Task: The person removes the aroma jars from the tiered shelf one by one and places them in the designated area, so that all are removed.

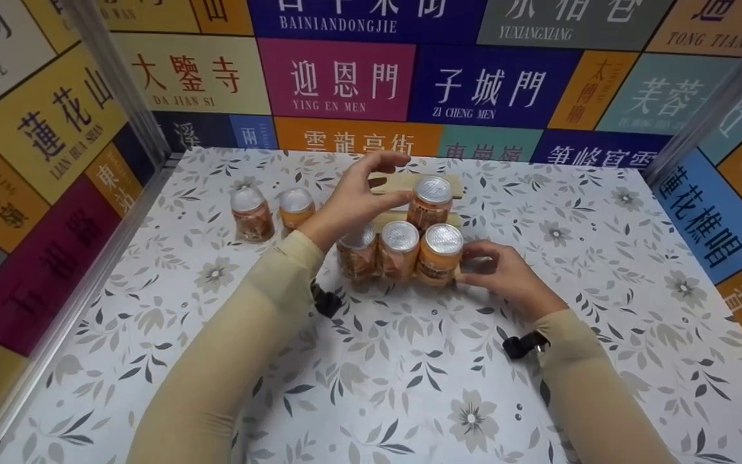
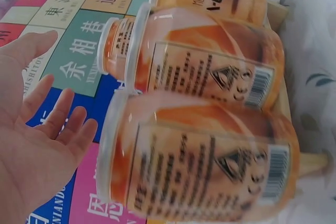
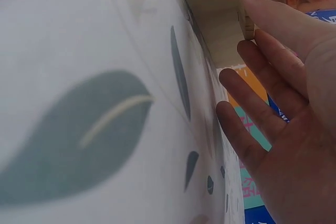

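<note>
Four cylindrical orange-brown cans with silver lids (image 1: 399,261) stand upright on a pale wooden stand (image 1: 400,183), between two hands.
The cans' long axes are vertical, lids facing up; three stand side by side in front and one behind, while the stand's length runs left to right across the white, leaf-patterned tabletop (image 1: 397,361). The left hand (image 1: 359,193) reaches above the front row, empty, fingers spread, thumb pointing at the rear can (image 1: 429,214). The right hand (image 1: 503,274) is low beside the rightmost front can (image 1: 437,265), fingers loosely extended, thumb and forefinger touching the stand's end.
</note>
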The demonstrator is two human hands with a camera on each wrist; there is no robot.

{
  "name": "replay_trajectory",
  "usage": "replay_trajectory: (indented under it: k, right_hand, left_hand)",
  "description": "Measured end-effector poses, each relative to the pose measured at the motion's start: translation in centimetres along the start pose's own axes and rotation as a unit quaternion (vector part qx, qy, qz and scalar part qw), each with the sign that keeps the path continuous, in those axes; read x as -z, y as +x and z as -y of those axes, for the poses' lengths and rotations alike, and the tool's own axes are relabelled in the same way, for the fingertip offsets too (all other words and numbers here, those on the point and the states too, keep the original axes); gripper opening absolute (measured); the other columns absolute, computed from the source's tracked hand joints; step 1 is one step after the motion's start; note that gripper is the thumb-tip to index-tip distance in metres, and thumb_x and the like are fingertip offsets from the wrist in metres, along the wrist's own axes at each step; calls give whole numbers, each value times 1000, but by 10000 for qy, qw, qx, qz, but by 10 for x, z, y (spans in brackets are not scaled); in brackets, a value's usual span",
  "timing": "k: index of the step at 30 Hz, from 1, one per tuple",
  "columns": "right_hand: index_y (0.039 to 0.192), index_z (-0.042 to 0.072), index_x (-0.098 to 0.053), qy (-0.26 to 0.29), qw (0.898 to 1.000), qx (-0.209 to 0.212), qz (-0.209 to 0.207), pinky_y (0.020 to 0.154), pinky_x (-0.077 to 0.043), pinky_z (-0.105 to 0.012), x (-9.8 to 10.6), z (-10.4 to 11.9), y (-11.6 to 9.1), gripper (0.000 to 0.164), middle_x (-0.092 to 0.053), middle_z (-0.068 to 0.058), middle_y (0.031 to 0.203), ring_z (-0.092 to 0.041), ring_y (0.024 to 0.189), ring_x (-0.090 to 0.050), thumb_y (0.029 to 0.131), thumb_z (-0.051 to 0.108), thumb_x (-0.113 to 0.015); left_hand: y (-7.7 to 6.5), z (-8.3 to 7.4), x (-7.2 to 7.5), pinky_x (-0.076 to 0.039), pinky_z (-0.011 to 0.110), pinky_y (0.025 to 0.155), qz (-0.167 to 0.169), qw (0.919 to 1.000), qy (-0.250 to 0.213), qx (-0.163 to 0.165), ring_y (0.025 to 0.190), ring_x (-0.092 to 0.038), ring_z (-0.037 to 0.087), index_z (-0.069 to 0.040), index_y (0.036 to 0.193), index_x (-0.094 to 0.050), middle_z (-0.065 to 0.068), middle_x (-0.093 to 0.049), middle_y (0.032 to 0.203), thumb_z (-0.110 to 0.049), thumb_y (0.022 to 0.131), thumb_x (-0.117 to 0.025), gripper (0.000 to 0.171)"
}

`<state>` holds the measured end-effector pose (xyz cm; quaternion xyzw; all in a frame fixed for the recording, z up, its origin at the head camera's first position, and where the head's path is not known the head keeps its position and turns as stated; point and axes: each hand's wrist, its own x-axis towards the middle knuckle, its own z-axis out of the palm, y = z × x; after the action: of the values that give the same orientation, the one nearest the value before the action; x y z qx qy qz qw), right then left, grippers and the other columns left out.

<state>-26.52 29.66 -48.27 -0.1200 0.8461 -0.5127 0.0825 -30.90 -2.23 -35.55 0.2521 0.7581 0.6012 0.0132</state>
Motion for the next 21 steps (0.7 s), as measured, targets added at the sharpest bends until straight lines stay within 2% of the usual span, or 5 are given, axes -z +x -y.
replay_trajectory:
  k: [6, 10, 16, 21]
  right_hand:
    - [134, 9, -64, -45, 10000, 17, -40, 110, -49, -50, -1, 1, -2, 57, -67, -11, 133, -33, 125, -63, 83, 18, -87]
    - [135, 9, -64, 48, 10000, -27, -66, 109, -49, -49, -2, 4, -3, 57, -67, -13, 133, -34, 124, -63, 84, 17, -87]
    - [133, 7, -65, 97, 9999, 10, -70, 109, -50, -50, -1, 6, -1, 55, -68, -14, 130, -35, 123, -64, 83, 13, -87]
    - [132, 6, -65, 72, 9999, 152, -24, 109, -50, -52, -1, 4, 0, 54, -68, -15, 131, -36, 124, -63, 83, 12, -86]
  left_hand:
    - [10, 1, -14, -44, 40, 117, 390, 9986, -143, 336, 129, -52, 19, -12, 139, -60, 5, -60, 141, -16, 89, -81, 54]
    - [12, 3, -21, -47, 36, 114, 626, 9955, -292, 645, 131, -50, 21, -13, 145, -56, 6, -56, 145, -16, 90, -80, 61]
    - [15, 5, -26, -54, 32, 104, 521, 9901, -765, 1056, 129, -53, 21, -15, 148, -53, 4, -54, 146, -11, 88, -81, 66]
    - [19, 7, -28, -55, 30, 101, 443, 9868, -844, 1312, 126, -56, 20, -17, 148, -53, 1, -57, 140, -11, 87, -81, 68]
